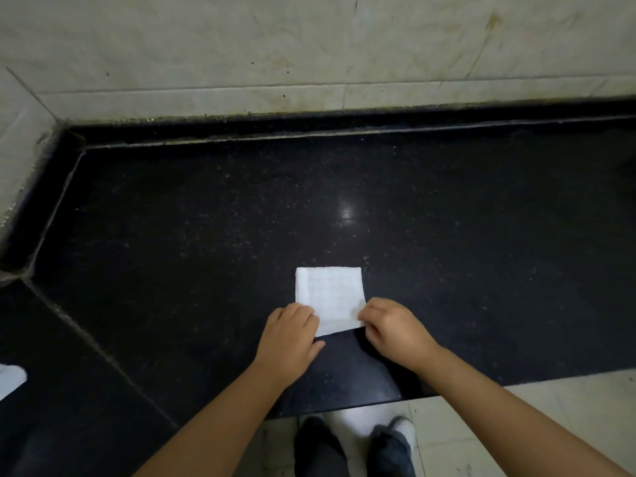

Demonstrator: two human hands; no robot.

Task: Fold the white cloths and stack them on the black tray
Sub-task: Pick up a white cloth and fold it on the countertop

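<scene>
A small white cloth (328,294), folded into a rectangle, lies on the black stone counter (213,228) near its front edge. My left hand (292,333) pinches the cloth's near left corner, fingers curled over the edge. My right hand (390,327) pinches the near right corner, thumb and fingers closed on the fabric. The near edge of the cloth is slightly lifted and slanted between the hands. No black tray is in view.
Another white cloth (10,378) shows partly at the far left edge of the counter. A tiled wall (309,46) backs the counter and turns a corner at the left. Below the counter's front edge are a pale tiled floor and my feet (358,445).
</scene>
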